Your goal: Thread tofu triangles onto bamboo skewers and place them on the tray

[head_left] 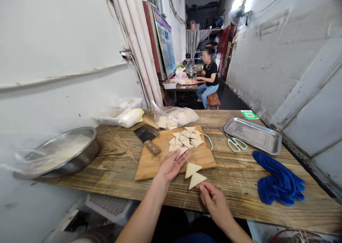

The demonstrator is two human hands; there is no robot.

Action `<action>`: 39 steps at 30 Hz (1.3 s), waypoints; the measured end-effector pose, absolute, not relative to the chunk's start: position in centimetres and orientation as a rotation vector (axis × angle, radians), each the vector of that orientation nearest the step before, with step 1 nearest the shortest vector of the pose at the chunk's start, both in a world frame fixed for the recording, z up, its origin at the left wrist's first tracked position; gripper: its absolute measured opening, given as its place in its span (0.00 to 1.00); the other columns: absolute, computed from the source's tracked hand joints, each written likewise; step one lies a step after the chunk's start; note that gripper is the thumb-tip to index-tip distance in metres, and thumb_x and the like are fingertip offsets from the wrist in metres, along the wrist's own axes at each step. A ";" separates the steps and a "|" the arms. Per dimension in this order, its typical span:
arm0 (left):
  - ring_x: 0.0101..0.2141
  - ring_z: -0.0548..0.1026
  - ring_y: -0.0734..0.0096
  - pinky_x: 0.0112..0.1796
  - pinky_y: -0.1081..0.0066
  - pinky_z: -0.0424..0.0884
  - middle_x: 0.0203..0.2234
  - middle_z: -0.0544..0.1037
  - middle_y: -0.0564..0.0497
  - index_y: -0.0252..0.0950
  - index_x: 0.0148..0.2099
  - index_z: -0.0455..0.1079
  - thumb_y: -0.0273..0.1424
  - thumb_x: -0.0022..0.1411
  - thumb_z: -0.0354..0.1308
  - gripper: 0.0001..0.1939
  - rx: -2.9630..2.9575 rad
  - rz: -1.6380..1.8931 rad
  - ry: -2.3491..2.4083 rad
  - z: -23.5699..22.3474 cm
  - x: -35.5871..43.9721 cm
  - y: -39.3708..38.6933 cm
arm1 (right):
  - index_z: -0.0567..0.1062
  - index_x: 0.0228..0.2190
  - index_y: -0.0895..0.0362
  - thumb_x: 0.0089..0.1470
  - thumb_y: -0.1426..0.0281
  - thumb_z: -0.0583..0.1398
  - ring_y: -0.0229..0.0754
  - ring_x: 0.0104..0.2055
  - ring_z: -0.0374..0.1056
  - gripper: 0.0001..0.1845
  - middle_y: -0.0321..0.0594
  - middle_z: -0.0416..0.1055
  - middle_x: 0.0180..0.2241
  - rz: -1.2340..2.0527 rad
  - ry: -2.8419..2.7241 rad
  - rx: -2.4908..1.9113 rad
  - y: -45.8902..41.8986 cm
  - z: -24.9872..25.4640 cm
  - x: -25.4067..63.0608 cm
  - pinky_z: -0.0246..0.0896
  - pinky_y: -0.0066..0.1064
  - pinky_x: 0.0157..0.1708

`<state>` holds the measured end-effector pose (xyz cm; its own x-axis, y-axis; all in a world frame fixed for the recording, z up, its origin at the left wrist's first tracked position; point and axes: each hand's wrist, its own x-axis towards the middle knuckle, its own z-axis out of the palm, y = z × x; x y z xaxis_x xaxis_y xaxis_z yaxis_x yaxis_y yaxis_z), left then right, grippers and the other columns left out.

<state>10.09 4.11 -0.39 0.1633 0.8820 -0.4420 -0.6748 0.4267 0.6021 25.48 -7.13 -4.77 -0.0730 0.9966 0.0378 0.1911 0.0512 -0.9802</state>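
Note:
A thin wooden skewer (186,159) runs between my two hands, with two pale, tofu-like triangles (192,169) threaded on it. My right hand (215,200) pinches the skewer's near end, just below the lower triangle (198,180). At the front of the wooden cutting board (152,164), my left hand (171,167) is closed, thumb and fingers around another pale triangle (182,150) at the skewer's far end. Whether the tip has pierced that piece I cannot tell. Several more triangles (186,137) lie piled on the board beyond my left hand.
A cleaver (148,136) rests on the board's left edge. Loose skewers (120,143) and a steel basin (88,146) are left. Bagged pieces (179,117) lie behind. Scissors (235,144), a metal tray (253,134) and a blue cloth (280,182) are right. A person (210,75) sits farther back.

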 end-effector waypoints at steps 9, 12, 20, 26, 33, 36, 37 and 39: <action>0.37 0.76 0.63 0.42 0.57 0.70 0.36 0.76 0.42 0.31 0.37 0.66 0.23 0.57 0.54 0.04 0.251 1.130 0.883 1.3 10.1 3.2 | 0.72 0.33 0.60 0.57 0.60 0.50 0.32 0.18 0.52 0.18 0.29 0.56 0.15 1.149 -1.460 -1.293 -7.7 -4.1 25.4 0.47 0.23 0.19; 0.37 0.76 0.63 0.43 0.57 0.70 0.34 0.77 0.42 0.31 0.36 0.66 0.22 0.57 0.54 0.04 0.249 1.131 0.872 1.4 10.2 3.1 | 0.72 0.33 0.60 0.57 0.60 0.50 0.32 0.18 0.51 0.18 0.29 0.54 0.15 1.142 -1.466 -1.293 -7.8 -4.2 25.4 0.47 0.23 0.19; 0.37 0.76 0.62 0.43 0.57 0.70 0.36 0.76 0.41 0.30 0.36 0.66 0.22 0.56 0.54 0.04 0.295 1.115 0.859 1.1 10.1 3.2 | 0.73 0.34 0.61 0.57 0.60 0.50 0.32 0.19 0.50 0.19 0.29 0.53 0.16 1.113 -1.478 -1.311 -7.7 -4.5 25.5 0.46 0.23 0.18; 0.36 0.76 0.61 0.41 0.56 0.71 0.34 0.76 0.40 0.30 0.34 0.65 0.21 0.56 0.55 0.02 0.312 1.094 0.871 0.9 10.0 3.2 | 0.73 0.33 0.60 0.57 0.58 0.49 0.33 0.20 0.50 0.20 0.31 0.55 0.17 1.088 -1.499 -1.321 -7.6 -4.0 25.5 0.46 0.23 0.19; 0.38 0.76 0.61 0.40 0.58 0.72 0.34 0.77 0.40 0.29 0.33 0.66 0.21 0.56 0.54 0.01 0.350 1.068 0.849 1.0 10.1 2.9 | 0.72 0.33 0.59 0.57 0.58 0.48 0.34 0.21 0.51 0.20 0.31 0.54 0.17 1.057 -1.527 -1.330 -7.6 -4.2 25.6 0.47 0.24 0.21; 0.38 0.76 0.61 0.39 0.60 0.73 0.35 0.77 0.41 0.29 0.33 0.67 0.21 0.56 0.54 0.01 0.389 1.052 0.836 1.0 10.1 2.7 | 0.72 0.32 0.59 0.58 0.59 0.48 0.34 0.21 0.51 0.19 0.31 0.54 0.17 1.046 -1.541 -1.325 -7.8 -4.2 25.7 0.47 0.24 0.21; 0.38 0.75 0.61 0.38 0.61 0.73 0.35 0.77 0.41 0.29 0.33 0.67 0.22 0.56 0.54 0.01 0.402 1.049 0.830 1.0 10.1 2.7 | 0.72 0.32 0.59 0.58 0.59 0.48 0.34 0.21 0.51 0.19 0.31 0.54 0.18 1.044 -1.544 -1.322 -7.8 -4.1 25.8 0.47 0.24 0.21; 0.39 0.75 0.61 0.38 0.61 0.73 0.35 0.77 0.40 0.29 0.33 0.67 0.22 0.56 0.55 0.01 0.424 1.044 0.817 1.0 10.1 2.5 | 0.72 0.31 0.59 0.58 0.60 0.48 0.34 0.21 0.51 0.19 0.31 0.55 0.18 1.044 -1.542 -1.318 -8.0 -4.1 25.8 0.47 0.24 0.21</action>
<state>10.10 2.53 1.01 0.2539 0.8852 -0.3898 -0.5909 0.4610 0.6620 25.79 -7.97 -4.10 -0.1008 0.9920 0.0757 0.2983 0.1027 -0.9489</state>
